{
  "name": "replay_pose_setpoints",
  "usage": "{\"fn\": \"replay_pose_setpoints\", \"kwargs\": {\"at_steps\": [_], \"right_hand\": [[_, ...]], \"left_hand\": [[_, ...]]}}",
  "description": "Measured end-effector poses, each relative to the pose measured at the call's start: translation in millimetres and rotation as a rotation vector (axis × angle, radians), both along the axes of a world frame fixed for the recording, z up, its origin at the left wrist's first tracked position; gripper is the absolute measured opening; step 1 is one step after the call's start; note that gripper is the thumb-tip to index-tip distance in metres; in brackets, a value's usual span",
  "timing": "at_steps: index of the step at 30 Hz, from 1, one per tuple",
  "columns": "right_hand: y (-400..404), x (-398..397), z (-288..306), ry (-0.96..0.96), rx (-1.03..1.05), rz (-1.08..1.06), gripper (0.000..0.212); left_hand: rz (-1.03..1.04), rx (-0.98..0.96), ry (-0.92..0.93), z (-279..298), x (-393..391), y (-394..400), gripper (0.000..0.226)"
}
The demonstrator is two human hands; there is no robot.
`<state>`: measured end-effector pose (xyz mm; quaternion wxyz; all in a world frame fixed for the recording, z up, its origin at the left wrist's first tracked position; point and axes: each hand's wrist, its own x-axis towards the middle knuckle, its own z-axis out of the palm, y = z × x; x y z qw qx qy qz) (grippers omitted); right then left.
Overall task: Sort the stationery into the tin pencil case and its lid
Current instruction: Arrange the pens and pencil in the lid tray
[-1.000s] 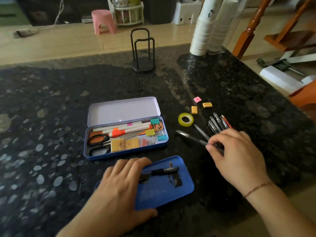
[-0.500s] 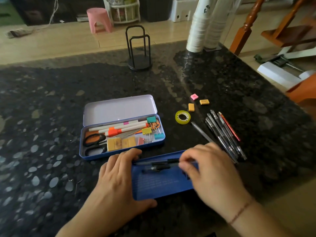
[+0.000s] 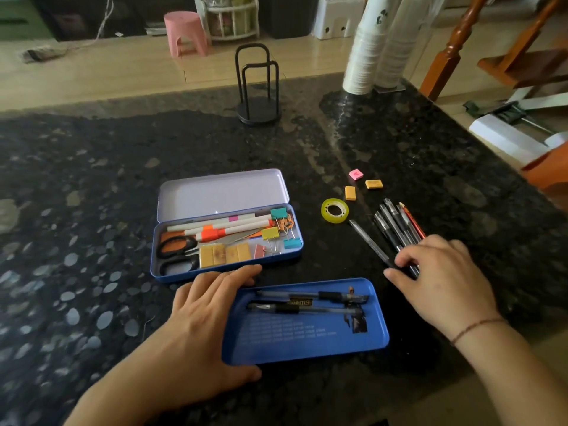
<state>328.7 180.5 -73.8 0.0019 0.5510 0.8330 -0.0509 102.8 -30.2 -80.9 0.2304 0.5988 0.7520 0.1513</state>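
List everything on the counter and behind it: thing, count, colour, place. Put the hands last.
tin pencil case: 1, blue, centre, open, holding scissors, markers, clips, erasers
lid: 1, blue, nearest the person
pens in lid: 2, clear and black
loose pens: several, mostly black, one red, right of the case
tape roll: 1, yellow, right of the case
loose erasers: 3, one pink, two orange, beyond the tape
wire stand: 1, black, far centre
cup stacks: 2, white, far right
stool: 1, pink, on the floor
left hand: flat, on the lid's left end
right hand: fingertips on the loose pens
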Motion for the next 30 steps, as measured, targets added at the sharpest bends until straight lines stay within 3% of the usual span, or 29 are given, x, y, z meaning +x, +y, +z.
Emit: {"fn": "replay_pose_setpoints", "kwargs": {"at_steps": [3,6,9,12,14,16,19,30], "right_hand": [[-5.1,-3.9,2.8,0.081,0.083,0.044,0.02],[-22.1,-12.5,9.5,0.288,0.06,0.29,0.015],[-44.0,-23.4,7.6,0.272,-0.07,0.572,0.017],[-50.5,-29.0,-1.3,0.254,-0.077,0.654,0.023],[-40.4,-26.2,-0.4,0.293,-0.032,0.565,0.023],[-19.3,-13.2,2.8,0.331,0.036,0.311,0.011],[9.4,9.8,1.3,0.198,0.102,0.004,0.014],[15.1,11.0,-1.2,-0.005,0.082,-0.032,0.008]], "left_hand": [[0.035,0.005,-0.028,-2.3,2.6,2.6,0.116],[0.079,0.062,-0.013,-8.3,7.9,5.2,0.121],[0.104,0.079,0.012,-11.2,11.7,6.8,0.125],[0.093,0.097,0.032,-12.1,12.6,6.8,0.126],[0.084,0.101,0.032,-12.9,12.7,6.8,0.123],[0.08,0.104,0.026,-12.7,12.5,6.2,0.121],[0.074,0.116,0.038,-13.3,11.5,5.5,0.119],[0.071,0.094,0.038,-13.0,13.2,8.5,0.12]]}}
